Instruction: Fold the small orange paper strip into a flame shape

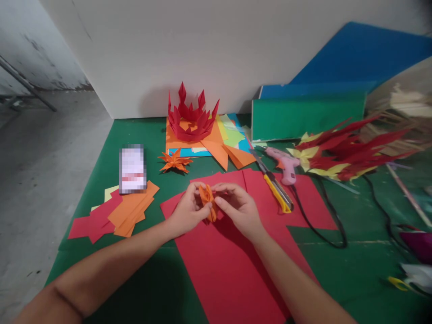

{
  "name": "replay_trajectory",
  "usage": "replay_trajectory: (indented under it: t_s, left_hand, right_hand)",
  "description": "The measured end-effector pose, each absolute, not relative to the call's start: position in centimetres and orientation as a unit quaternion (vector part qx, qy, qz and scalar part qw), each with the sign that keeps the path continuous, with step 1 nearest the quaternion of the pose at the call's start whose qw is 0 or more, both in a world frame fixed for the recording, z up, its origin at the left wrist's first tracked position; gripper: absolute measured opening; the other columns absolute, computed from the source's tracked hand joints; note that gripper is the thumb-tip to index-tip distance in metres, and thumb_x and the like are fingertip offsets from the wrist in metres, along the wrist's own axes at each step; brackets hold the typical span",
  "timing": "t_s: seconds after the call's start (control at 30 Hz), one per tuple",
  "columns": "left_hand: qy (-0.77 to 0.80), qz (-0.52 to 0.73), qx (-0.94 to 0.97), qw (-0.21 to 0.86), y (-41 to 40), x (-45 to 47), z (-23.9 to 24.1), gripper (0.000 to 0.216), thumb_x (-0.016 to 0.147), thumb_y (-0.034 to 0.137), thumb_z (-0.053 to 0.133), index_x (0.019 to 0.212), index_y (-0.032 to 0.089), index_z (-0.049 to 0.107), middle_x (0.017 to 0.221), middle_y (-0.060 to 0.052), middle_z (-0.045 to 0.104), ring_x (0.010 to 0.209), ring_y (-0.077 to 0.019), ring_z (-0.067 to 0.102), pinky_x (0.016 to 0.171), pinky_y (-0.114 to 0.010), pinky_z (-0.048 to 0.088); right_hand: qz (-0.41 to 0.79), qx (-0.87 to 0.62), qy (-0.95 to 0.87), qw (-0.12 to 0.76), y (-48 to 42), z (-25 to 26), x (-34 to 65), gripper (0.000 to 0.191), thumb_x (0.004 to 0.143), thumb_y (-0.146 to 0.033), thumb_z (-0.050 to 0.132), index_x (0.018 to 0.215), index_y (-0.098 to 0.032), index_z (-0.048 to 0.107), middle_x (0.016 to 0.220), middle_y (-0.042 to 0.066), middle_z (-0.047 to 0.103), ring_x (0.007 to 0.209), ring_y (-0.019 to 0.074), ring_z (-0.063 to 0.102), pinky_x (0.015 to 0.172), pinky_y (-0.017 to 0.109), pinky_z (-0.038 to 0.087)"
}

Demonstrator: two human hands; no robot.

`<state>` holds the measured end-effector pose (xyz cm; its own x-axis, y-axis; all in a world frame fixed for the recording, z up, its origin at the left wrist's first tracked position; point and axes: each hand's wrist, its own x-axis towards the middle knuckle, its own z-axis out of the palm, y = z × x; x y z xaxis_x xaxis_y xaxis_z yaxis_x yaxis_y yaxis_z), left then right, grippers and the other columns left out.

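A green worktop (pixel 141 288) carries large red paper sheets (pixel 229 265) at its near middle. Above them the left hand (pixel 187 211) and right hand (pixel 238 208) meet, fingers of both pinched closed on a small folded orange paper piece (pixel 207 198). A yellow utility knife (pixel 275 186) lies just right.

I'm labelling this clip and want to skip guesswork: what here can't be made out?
All in the head view:
- Orange fold: its shape, mostly covered by the left hand and right hand.
- Card: face blurred out.
- Purple object: cut off by the right edge.
- Glue gun: where its cord ends, lost among the cables.
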<state>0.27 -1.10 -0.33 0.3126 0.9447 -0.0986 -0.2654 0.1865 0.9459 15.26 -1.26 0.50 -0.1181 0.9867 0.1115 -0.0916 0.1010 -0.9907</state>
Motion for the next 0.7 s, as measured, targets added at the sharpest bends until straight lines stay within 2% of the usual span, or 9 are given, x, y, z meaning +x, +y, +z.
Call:
replay_trajectory:
  t_s: [0.1, 0.27, 0.4, 0.5, 0.6, 0.7]
  left_hand:
    - [0.372, 0.438, 0.447, 0.685, -1.02, 0.22, -0.56, 0.037, 0.071, 0.020, 0.070, 0.095, 0.020, 0.043, 0.089, -0.001, 0.055, 0.075, -0.0105, 0.058, 0.066, -0.024, 0.046]
    - [0.364, 0.435, 0.434, 0.700, -0.87, 0.10, -0.26, 0.035, 0.071, 0.022, 0.070, 0.093, 0.019, 0.043, 0.084, 0.001, 0.056, 0.063, -0.0077, 0.059, 0.063, -0.024, 0.046]
    - [0.373, 0.438, 0.430, 0.696, -0.75, -0.02, 0.15, 0.033, 0.071, 0.023, 0.071, 0.090, 0.018, 0.045, 0.082, 0.002, 0.057, 0.065, -0.0074, 0.058, 0.064, -0.023, 0.046]
    - [0.378, 0.448, 0.433, 0.685, -0.70, -0.05, 0.19, 0.029, 0.072, 0.024, 0.072, 0.089, 0.017, 0.049, 0.083, 0.001, 0.059, 0.074, -0.0091, 0.059, 0.071, -0.023, 0.047]
    - [0.383, 0.459, 0.434, 0.674, -0.70, -0.06, 0.04, 0.027, 0.072, 0.025, 0.072, 0.090, 0.017, 0.052, 0.087, -0.001, 0.061, 0.083, -0.0114, 0.059, 0.078, -0.025, 0.047]
    - [0.390, 0.465, 0.436, 0.664, -0.67, -0.11, -0.20, 0.027, 0.073, 0.026, 0.072, 0.091, 0.017, 0.054, 0.087, -0.002, 0.061, 0.084, -0.0121, 0.060, 0.078, -0.025, 0.047]
  right_hand:
    - [0.518, -0.432, -0.526, 0.518, -1.16, 0.37, 15.36, 0.021, 0.075, -0.031, 0.071, 0.094, -0.027, 0.062, 0.095, 0.003, 0.063, 0.083, 0.0162, 0.059, 0.076, 0.032, 0.051]
    - [0.516, -0.448, -0.511, 0.521, -0.97, 0.33, 15.45, 0.033, 0.075, -0.030, 0.071, 0.105, -0.028, 0.057, 0.088, 0.001, 0.061, 0.076, 0.0145, 0.057, 0.071, 0.029, 0.050]
    - [0.532, -0.443, -0.501, 0.519, -0.92, 0.19, 15.49, 0.026, 0.074, -0.032, 0.072, 0.094, -0.027, 0.058, 0.085, 0.000, 0.060, 0.074, 0.0136, 0.057, 0.068, 0.027, 0.049]
    - [0.535, -0.449, -0.499, 0.512, -0.92, 0.10, 15.55, 0.021, 0.073, -0.034, 0.073, 0.083, -0.024, 0.058, 0.079, -0.001, 0.059, 0.070, 0.0131, 0.057, 0.066, 0.027, 0.049]
    - [0.515, -0.467, -0.511, 0.506, -0.87, 0.09, 15.68, 0.020, 0.072, -0.033, 0.073, 0.079, -0.023, 0.058, 0.075, -0.001, 0.059, 0.068, 0.0135, 0.057, 0.066, 0.027, 0.050]
    - [0.473, -0.478, -0.545, 0.501, -0.76, 0.14, 15.97, 0.016, 0.072, -0.031, 0.073, 0.075, -0.023, 0.059, 0.074, 0.000, 0.060, 0.070, 0.0153, 0.059, 0.067, 0.029, 0.051]
